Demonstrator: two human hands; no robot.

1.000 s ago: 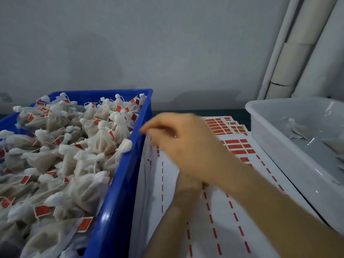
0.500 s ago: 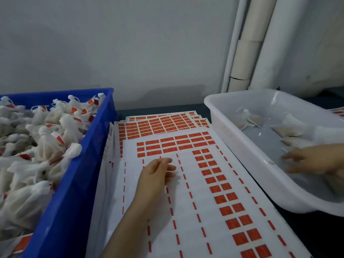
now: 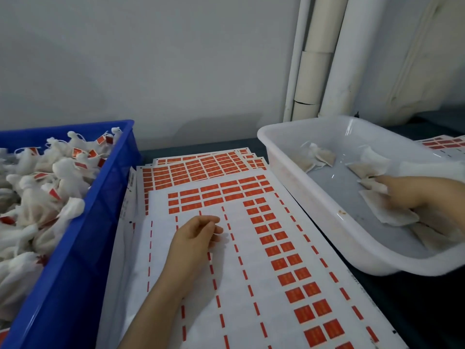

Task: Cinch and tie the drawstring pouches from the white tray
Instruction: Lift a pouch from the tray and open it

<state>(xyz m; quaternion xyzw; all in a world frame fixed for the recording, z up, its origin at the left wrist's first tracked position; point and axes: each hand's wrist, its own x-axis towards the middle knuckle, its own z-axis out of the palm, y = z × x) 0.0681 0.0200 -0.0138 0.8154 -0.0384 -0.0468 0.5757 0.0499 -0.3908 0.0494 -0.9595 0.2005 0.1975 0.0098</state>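
**Right hand among the pouches in the white tray**

A flat pouch (image 3: 387,210) lies towards the near right end of the white tray (image 3: 276,152). Its long axis runs from the tray's middle toward that end, and it sits partly under the right hand (image 3: 422,195). That hand reaches in from the right, fingers pointing left. Whether it pinches a pouch cannot be told. The left hand (image 3: 196,235) rests loosely curled and empty on the label sheets (image 3: 251,273). A second ago the right hand was at the blue crate's (image 3: 100,222) rim.

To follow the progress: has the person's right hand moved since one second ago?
Yes. The right hand went rightward, from the rim of the blue plastic crate into the white plastic tray, where it now reaches the flat cloth pouches.
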